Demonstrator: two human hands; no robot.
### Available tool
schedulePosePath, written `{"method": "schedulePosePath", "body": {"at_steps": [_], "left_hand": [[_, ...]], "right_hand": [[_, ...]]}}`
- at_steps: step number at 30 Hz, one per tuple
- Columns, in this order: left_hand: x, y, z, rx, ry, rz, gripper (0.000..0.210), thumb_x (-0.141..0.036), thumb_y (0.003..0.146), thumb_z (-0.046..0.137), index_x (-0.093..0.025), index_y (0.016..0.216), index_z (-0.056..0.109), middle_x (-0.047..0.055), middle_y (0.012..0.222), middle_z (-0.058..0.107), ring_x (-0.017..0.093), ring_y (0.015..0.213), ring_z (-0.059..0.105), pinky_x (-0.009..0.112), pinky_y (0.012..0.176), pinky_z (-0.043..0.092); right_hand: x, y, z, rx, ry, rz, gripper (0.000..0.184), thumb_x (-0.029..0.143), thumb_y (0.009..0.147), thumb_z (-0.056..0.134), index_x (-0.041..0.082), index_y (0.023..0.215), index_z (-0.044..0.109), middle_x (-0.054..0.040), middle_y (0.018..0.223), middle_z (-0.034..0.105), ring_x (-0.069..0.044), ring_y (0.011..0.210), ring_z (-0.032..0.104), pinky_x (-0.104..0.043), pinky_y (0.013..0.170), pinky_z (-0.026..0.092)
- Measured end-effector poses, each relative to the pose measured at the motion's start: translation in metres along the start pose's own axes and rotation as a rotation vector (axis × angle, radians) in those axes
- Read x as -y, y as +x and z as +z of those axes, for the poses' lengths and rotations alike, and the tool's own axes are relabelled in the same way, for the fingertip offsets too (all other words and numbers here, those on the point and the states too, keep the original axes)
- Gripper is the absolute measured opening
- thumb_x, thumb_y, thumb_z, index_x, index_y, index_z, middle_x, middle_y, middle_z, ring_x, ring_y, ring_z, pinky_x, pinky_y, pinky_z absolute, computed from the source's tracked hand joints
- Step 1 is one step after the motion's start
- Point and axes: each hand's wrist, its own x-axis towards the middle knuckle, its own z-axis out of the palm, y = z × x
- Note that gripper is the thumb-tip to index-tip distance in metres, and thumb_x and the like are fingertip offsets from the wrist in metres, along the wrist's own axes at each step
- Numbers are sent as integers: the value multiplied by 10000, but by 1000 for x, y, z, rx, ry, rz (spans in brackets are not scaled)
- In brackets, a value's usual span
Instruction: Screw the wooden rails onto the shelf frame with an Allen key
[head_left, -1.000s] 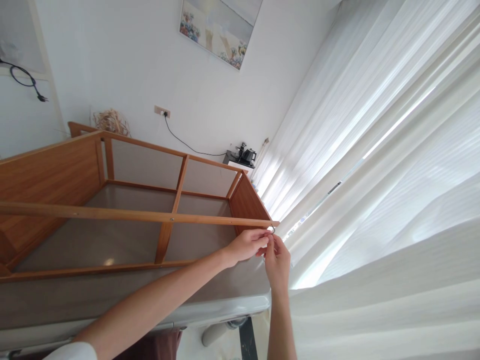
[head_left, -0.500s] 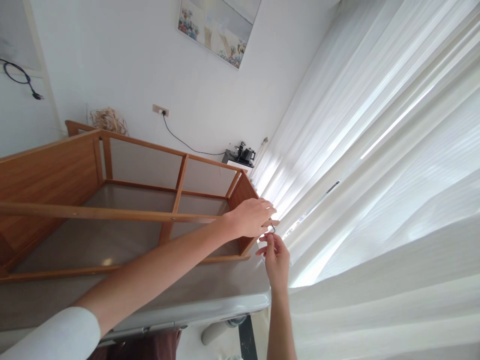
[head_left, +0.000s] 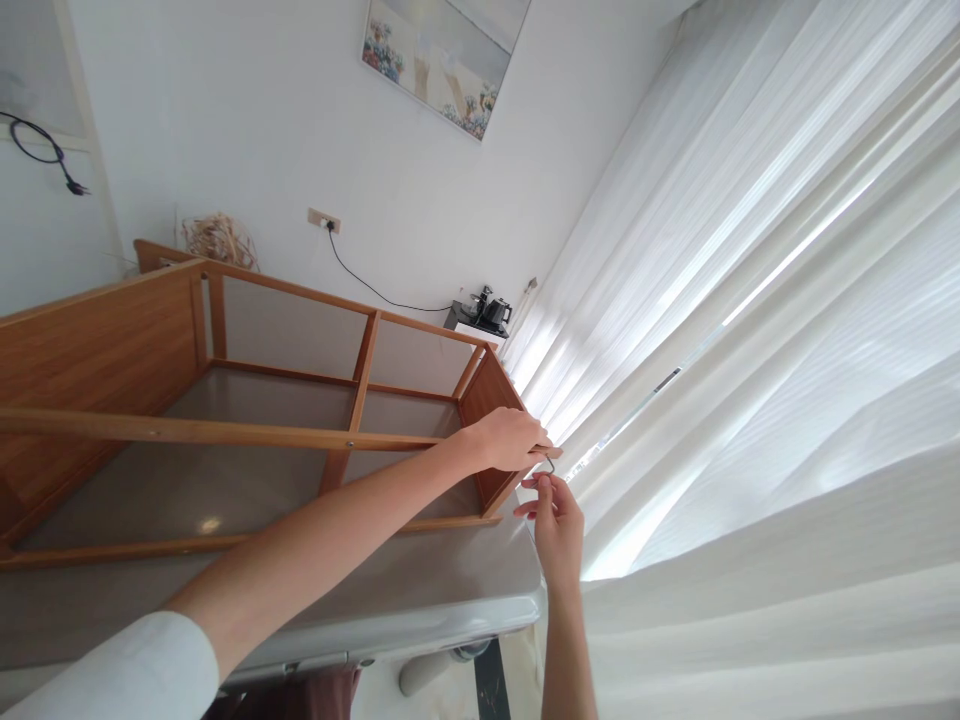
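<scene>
A wooden frame (head_left: pixel 262 432) with slatless open sides and solid end panels lies in front of me. My left hand (head_left: pixel 511 440) reaches across to its far right corner, fingers curled over the end of the upper rail. Just below it, my right hand (head_left: pixel 559 515) pinches a thin bent metal hex key (head_left: pixel 551 464) between thumb and finger. The key's upper end meets the rail's end beside my left fingers. My left forearm covers part of the front rail.
White curtains (head_left: pixel 712 330) hang close on the right. Behind the frame, a black kettle (head_left: pixel 495 312) stands on a small cabinet, its cord running to a wall socket (head_left: pixel 324 220). Dry straw-like strands (head_left: pixel 219 240) lie at the back left. A glossy pale table edge (head_left: pixel 420 625) runs below.
My left fingers have closed down over the rail's end, where they were more spread before. My right hand and the hex key have shifted slightly; the view has moved a little.
</scene>
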Motion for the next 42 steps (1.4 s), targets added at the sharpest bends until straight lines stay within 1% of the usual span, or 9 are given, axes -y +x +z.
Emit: {"method": "schedulePosePath", "body": {"at_steps": [8, 13, 16, 22, 26, 29, 32, 36, 42], "left_hand": [[1, 1, -1, 23, 15, 28, 232, -289, 922, 448, -226, 798, 633, 17, 878, 721, 196, 750, 660, 270, 538, 350], [1, 2, 1, 13, 17, 22, 215, -328, 905, 483, -218, 793, 631, 26, 859, 720, 224, 778, 674, 281, 534, 357], [1, 2, 1, 17, 17, 18, 205, -306, 894, 497, -211, 778, 635, 31, 868, 723, 223, 784, 680, 276, 551, 377], [0, 0, -2, 17, -9, 28, 225, -258, 908, 460, -275, 967, 677, 19, 954, 726, 214, 864, 680, 265, 594, 410], [0, -1, -3, 44, -19, 50, 267, -212, 905, 433, -295, 1003, 667, 17, 954, 723, 216, 878, 681, 267, 603, 421], [1, 0, -1, 37, -31, 16, 319, -218, 866, 488, -275, 1153, 616, 44, 984, 724, 235, 877, 685, 285, 623, 452], [1, 1, 2, 28, -32, -3, 398, -248, 875, 498, -274, 1268, 550, 61, 1034, 720, 241, 895, 686, 298, 650, 476], [2, 1, 2, 58, -39, 28, 318, -276, 940, 440, -329, 1211, 597, 44, 1050, 713, 232, 940, 680, 304, 677, 481], [1, 0, -1, 76, -18, 55, 272, -273, 964, 426, -306, 1088, 665, 34, 990, 718, 206, 922, 679, 287, 657, 455]], "right_hand": [[6, 1, -9, 4, -94, -9, 414, 587, 929, 468, 221, 1051, 620, -10, 857, 683, -129, 551, 627, -263, 583, 482], [8, 3, -17, -34, -346, -34, 415, 590, 942, 413, 258, 1071, 625, -3, 891, 695, -138, 585, 626, -278, 622, 484], [10, 4, -19, -20, -401, -51, 414, 588, 943, 401, 266, 1070, 629, -3, 892, 699, -143, 600, 624, -281, 632, 487], [7, 6, -14, 33, -163, 7, 430, 599, 910, 480, 222, 1054, 630, -35, 883, 704, -148, 593, 614, -274, 595, 483], [2, 5, -6, 10, 0, 43, 414, 581, 895, 534, 209, 1044, 637, -44, 905, 707, -131, 573, 593, -262, 565, 463], [-1, 4, -2, -5, 107, 59, 387, 561, 889, 566, 214, 1051, 620, -39, 894, 711, -125, 565, 587, -259, 564, 462], [-2, 3, 1, -35, 124, 71, 385, 560, 873, 597, 218, 1048, 585, -44, 904, 723, -134, 581, 613, -264, 577, 478], [0, 2, 3, -69, 58, 72, 399, 577, 873, 590, 217, 1042, 562, -60, 940, 732, -150, 611, 656, -279, 609, 511], [6, -1, 3, -73, 3, 56, 412, 601, 874, 567, 221, 1031, 552, -62, 932, 736, -166, 630, 682, -297, 637, 547]]}}
